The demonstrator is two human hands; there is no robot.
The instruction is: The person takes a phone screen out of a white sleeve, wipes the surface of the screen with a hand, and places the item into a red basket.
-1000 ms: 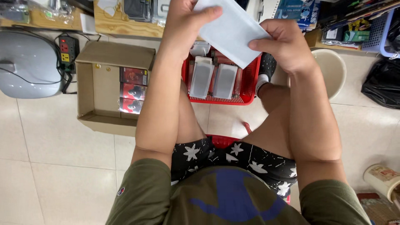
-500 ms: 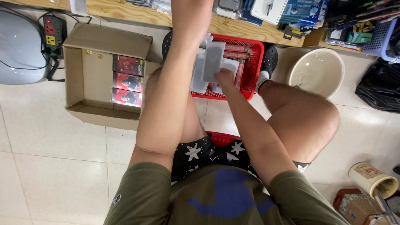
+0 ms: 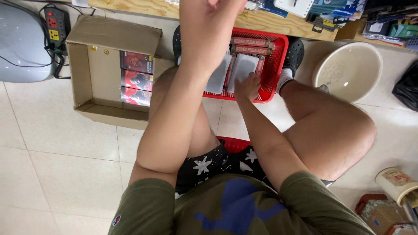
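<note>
Pale floor tiles [image 3: 65, 174] surround the seated person. Right hand [image 3: 247, 87] reaches into the red basket [image 3: 278, 61], fingers closed on a flat grey packet [image 3: 244, 67]. Left hand [image 3: 217, 8] rises above the basket, grip unclear. Left of the basket sits a cardboard box [image 3: 91, 74].

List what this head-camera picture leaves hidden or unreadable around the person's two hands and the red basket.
- Left hand: cut off by the top edge; whether it holds anything cannot be told.
- Right hand: its fingers hide what they touch among the pale packets.
- Red basket: its left part is behind the left forearm.
- Cardboard box: the pictures on its red packs are too small.
</note>
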